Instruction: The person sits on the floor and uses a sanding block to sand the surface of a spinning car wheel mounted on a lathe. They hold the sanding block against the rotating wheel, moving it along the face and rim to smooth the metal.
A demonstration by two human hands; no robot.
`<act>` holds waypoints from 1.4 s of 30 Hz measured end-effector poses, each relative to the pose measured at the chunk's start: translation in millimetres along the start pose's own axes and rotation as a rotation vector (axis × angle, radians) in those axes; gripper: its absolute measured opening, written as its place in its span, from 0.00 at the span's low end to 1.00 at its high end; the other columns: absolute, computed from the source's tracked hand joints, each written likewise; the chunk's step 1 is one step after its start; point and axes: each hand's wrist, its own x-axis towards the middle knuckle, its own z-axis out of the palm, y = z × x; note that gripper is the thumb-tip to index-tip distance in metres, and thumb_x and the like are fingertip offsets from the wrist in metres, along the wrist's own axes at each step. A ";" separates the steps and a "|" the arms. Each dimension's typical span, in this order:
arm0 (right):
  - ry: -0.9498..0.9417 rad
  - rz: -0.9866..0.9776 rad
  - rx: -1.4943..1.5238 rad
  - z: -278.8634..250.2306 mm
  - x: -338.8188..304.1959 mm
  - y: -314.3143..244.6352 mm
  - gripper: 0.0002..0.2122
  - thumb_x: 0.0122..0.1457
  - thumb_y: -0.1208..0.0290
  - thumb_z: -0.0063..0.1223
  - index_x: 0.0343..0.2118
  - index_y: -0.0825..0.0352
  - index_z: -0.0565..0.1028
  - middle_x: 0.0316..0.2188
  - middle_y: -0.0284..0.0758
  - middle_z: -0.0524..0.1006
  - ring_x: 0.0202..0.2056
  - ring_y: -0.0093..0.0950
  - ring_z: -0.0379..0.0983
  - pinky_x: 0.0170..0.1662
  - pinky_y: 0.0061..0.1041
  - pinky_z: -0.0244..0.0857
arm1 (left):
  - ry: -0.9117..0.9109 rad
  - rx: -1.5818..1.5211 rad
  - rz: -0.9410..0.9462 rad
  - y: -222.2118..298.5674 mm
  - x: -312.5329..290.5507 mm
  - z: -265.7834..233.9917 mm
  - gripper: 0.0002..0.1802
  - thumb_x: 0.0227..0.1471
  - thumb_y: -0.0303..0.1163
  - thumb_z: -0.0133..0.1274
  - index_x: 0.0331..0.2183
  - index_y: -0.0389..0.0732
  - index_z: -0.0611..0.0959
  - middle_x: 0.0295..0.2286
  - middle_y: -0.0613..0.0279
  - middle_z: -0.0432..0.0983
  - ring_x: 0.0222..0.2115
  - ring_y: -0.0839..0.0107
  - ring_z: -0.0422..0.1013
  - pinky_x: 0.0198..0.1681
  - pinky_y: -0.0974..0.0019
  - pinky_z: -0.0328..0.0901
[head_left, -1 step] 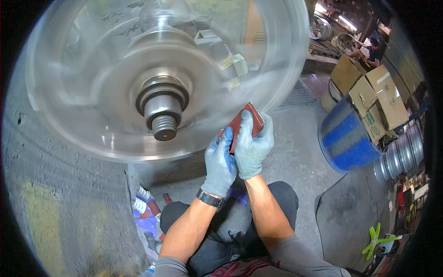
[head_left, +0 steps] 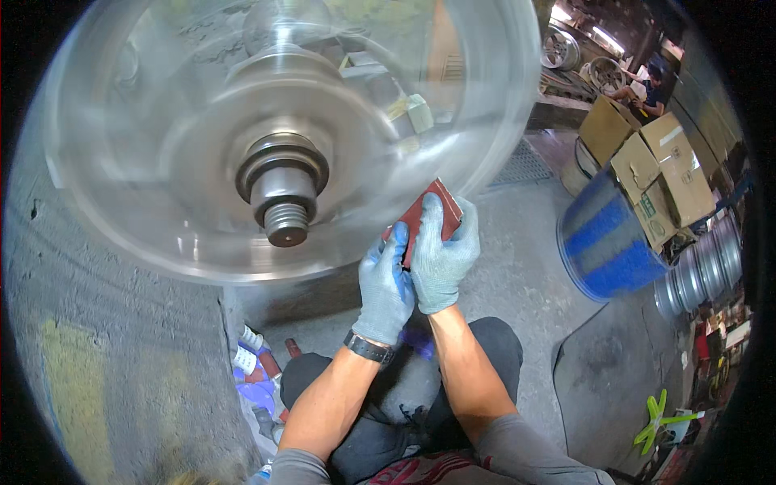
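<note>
Your gloved left hand [head_left: 386, 289] and gloved right hand [head_left: 441, 257] sit side by side, both closed around a folded reddish-brown abrasive sheet [head_left: 426, 214]. Your right fingers curl over its face, your left fingers clamp its near edge, and the sheet's top edge meets the lower rim of the big spinning metal disc [head_left: 291, 137], which blurs all the way round. At its centre the threaded shaft [head_left: 283, 217] pokes toward you, sharp against the blur. A black wristband [head_left: 369, 348] rides your left wrist. To your right, well apart, a blue drum [head_left: 608, 242] stands on the concrete floor with cardboard boxes [head_left: 656, 170] stacked just behind it.
</note>
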 end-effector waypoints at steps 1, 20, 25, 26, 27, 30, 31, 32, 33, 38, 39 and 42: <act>0.000 0.024 0.012 -0.9 -0.2 2.3 0.06 0.64 0.72 0.58 0.35 0.70 0.77 0.27 0.37 0.76 0.28 0.27 0.73 0.34 0.30 0.67 | -0.003 -0.017 -0.006 -0.8 -0.2 1.2 0.13 0.65 0.35 0.55 0.45 0.37 0.83 0.41 0.64 0.81 0.40 0.78 0.74 0.47 0.70 0.68; 0.018 0.046 -0.016 -10.7 -1.0 12.9 0.07 0.64 0.72 0.57 0.40 0.71 0.78 0.31 0.39 0.78 0.32 0.31 0.76 0.39 0.31 0.69 | -0.002 0.013 -0.026 -13.4 1.2 0.8 0.14 0.66 0.35 0.54 0.47 0.36 0.82 0.42 0.64 0.80 0.41 0.78 0.73 0.48 0.71 0.68; 0.011 0.081 0.017 -15.8 -0.6 15.8 0.07 0.65 0.72 0.56 0.41 0.71 0.79 0.32 0.39 0.79 0.34 0.29 0.76 0.40 0.30 0.69 | 0.005 0.033 -0.012 -20.2 3.2 -0.3 0.14 0.66 0.35 0.54 0.48 0.36 0.82 0.42 0.63 0.80 0.42 0.77 0.73 0.48 0.70 0.68; 0.010 0.100 0.043 -16.3 -0.9 17.5 0.07 0.65 0.73 0.56 0.41 0.71 0.79 0.33 0.39 0.80 0.34 0.29 0.76 0.41 0.29 0.69 | 0.005 0.033 -0.013 -21.8 4.0 -2.0 0.14 0.66 0.35 0.54 0.48 0.36 0.82 0.42 0.63 0.80 0.42 0.77 0.73 0.48 0.70 0.68; 0.011 0.100 0.042 -16.9 -1.1 19.0 0.07 0.65 0.73 0.56 0.41 0.71 0.79 0.33 0.39 0.80 0.34 0.29 0.76 0.41 0.29 0.69 | -0.015 0.037 -0.026 -23.1 4.6 -3.5 0.15 0.66 0.35 0.53 0.49 0.36 0.80 0.44 0.62 0.80 0.44 0.75 0.74 0.50 0.69 0.68; 0.031 0.111 0.023 -22.9 1.9 24.5 0.07 0.65 0.73 0.56 0.41 0.71 0.79 0.33 0.38 0.80 0.35 0.27 0.76 0.41 0.28 0.69 | -0.019 0.036 -0.041 -30.4 5.2 -1.0 0.16 0.66 0.35 0.53 0.50 0.35 0.80 0.44 0.61 0.79 0.45 0.74 0.74 0.51 0.68 0.68; 0.040 0.093 0.020 -22.4 1.6 26.1 0.07 0.65 0.73 0.56 0.41 0.71 0.79 0.33 0.38 0.80 0.35 0.27 0.76 0.41 0.28 0.70 | 0.003 0.035 -0.034 -33.1 5.2 1.2 0.16 0.66 0.35 0.54 0.49 0.34 0.81 0.44 0.61 0.79 0.43 0.76 0.74 0.49 0.69 0.68; 0.048 0.075 0.018 -21.5 1.9 25.5 0.07 0.64 0.73 0.57 0.41 0.70 0.79 0.33 0.37 0.80 0.35 0.26 0.76 0.41 0.28 0.70 | -0.017 0.042 -0.034 -31.6 5.4 1.0 0.16 0.66 0.35 0.54 0.49 0.34 0.80 0.44 0.61 0.79 0.43 0.76 0.74 0.49 0.69 0.68; 0.031 0.123 0.032 -22.1 1.9 22.0 0.07 0.64 0.73 0.57 0.42 0.70 0.79 0.34 0.38 0.81 0.36 0.26 0.77 0.41 0.28 0.70 | -0.037 0.048 -0.034 -28.7 5.8 -0.2 0.16 0.66 0.35 0.54 0.49 0.34 0.80 0.44 0.61 0.79 0.44 0.75 0.74 0.50 0.69 0.68; 0.035 0.122 0.013 -24.1 2.2 21.2 0.09 0.63 0.72 0.58 0.44 0.69 0.79 0.36 0.39 0.82 0.37 0.26 0.79 0.42 0.27 0.71 | -0.064 0.159 0.000 -27.9 4.8 -1.5 0.15 0.65 0.35 0.54 0.48 0.35 0.81 0.42 0.62 0.80 0.41 0.75 0.75 0.47 0.69 0.69; 0.022 0.117 -0.013 -25.9 3.3 20.7 0.09 0.63 0.73 0.58 0.44 0.69 0.79 0.36 0.39 0.82 0.37 0.26 0.79 0.42 0.27 0.72 | -0.076 0.152 -0.009 -26.9 4.4 2.4 0.15 0.65 0.35 0.54 0.48 0.35 0.81 0.42 0.62 0.80 0.41 0.75 0.75 0.47 0.69 0.69; 0.059 0.063 -0.018 -23.0 3.2 24.4 0.09 0.63 0.71 0.61 0.39 0.71 0.77 0.32 0.38 0.81 0.35 0.24 0.76 0.40 0.27 0.70 | -0.038 0.082 0.004 -26.8 3.1 7.9 0.17 0.66 0.36 0.54 0.49 0.34 0.80 0.45 0.59 0.80 0.44 0.74 0.74 0.49 0.68 0.68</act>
